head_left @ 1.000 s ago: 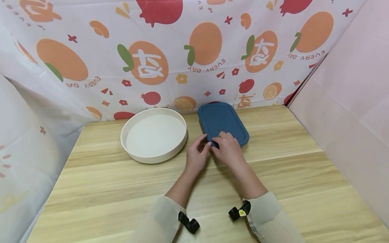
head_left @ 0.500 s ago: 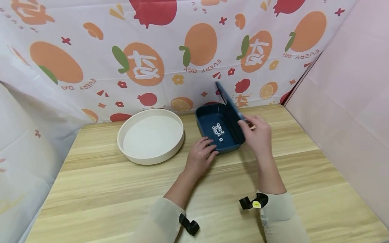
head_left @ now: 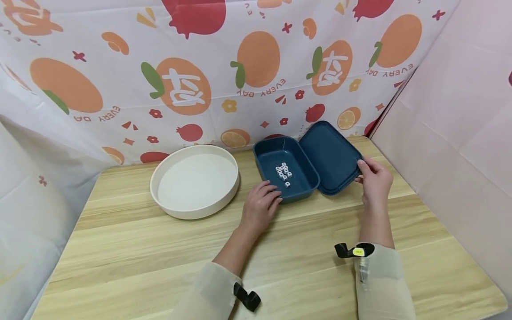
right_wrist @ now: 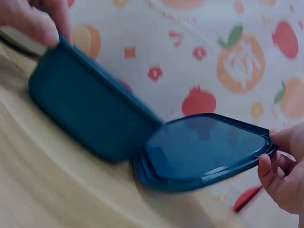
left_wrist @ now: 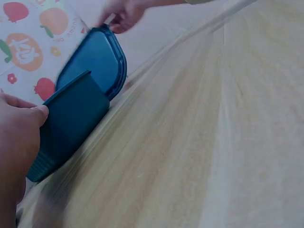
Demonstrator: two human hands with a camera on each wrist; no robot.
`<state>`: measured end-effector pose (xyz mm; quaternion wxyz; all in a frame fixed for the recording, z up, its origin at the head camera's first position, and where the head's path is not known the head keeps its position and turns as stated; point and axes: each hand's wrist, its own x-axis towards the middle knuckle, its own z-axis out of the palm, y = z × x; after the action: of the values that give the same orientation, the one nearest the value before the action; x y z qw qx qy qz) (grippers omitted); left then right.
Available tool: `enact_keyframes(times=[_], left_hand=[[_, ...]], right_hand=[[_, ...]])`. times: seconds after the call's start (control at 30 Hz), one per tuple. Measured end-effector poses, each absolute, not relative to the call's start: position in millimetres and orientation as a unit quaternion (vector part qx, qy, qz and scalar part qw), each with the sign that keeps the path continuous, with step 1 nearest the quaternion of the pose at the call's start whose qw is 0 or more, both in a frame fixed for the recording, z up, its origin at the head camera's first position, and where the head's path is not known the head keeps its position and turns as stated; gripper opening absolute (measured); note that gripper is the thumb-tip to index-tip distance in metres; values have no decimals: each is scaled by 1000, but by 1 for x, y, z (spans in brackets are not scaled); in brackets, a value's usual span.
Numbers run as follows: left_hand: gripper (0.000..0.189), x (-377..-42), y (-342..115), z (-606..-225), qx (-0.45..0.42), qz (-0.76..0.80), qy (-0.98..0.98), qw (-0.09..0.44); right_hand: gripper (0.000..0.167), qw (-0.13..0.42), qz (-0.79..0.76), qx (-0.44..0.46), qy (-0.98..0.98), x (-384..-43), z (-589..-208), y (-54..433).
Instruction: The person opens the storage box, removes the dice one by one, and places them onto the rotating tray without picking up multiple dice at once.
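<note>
A dark blue rectangular box (head_left: pixel 296 194) stands on the table, its inside exposed. Several small white cubes with dark marks (head_left: pixel 284 170) lie in a cluster on its floor. My left hand (head_left: pixel 259 206) grips the box's near left corner, fingers over the rim and thumb outside, as the right wrist view also shows. To the right, my right hand (head_left: pixel 375 180) pinches the edge of the matching blue lid (head_left: pixel 332 155). The lid's inner side faces up and it tilts, with its left edge low against the box's right side (right_wrist: pixel 95 99).
A round cream tray (head_left: pixel 196 213) with a low wall stands left of the box. Behind both hangs a fruit-print cloth (head_left: pixel 224 80); a pale cloth (head_left: pixel 452 111) borders the right side. The wooden table (head_left: pixel 160 258) reaches toward the person.
My right hand has lifted the lid off the box and swung it over to the right, uncovering the white cubes. My left hand has shifted from the lid's edge to the box's rim.
</note>
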<state>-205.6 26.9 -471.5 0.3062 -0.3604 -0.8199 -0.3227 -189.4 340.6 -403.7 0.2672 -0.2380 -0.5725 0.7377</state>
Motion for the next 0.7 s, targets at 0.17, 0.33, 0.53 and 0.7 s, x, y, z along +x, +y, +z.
enact_keyframes(times=[0.17, 0.33, 0.53, 0.7], left_hand=[[13, -206, 26, -472, -361, -327, -818, 305], [13, -205, 25, -472, -361, -330, -817, 306], [13, -205, 25, -472, -365, -334, -814, 304], [13, -206, 27, -473, -374, -331, -809, 309]], right_hand=[[34, 254, 792, -284, -478, -189, -427, 359], [48, 245, 819, -330, -401, -186, -442, 373], [55, 237, 817, -359, -384, -184, -450, 382], [52, 244, 799, -360, -416, -184, -453, 383]])
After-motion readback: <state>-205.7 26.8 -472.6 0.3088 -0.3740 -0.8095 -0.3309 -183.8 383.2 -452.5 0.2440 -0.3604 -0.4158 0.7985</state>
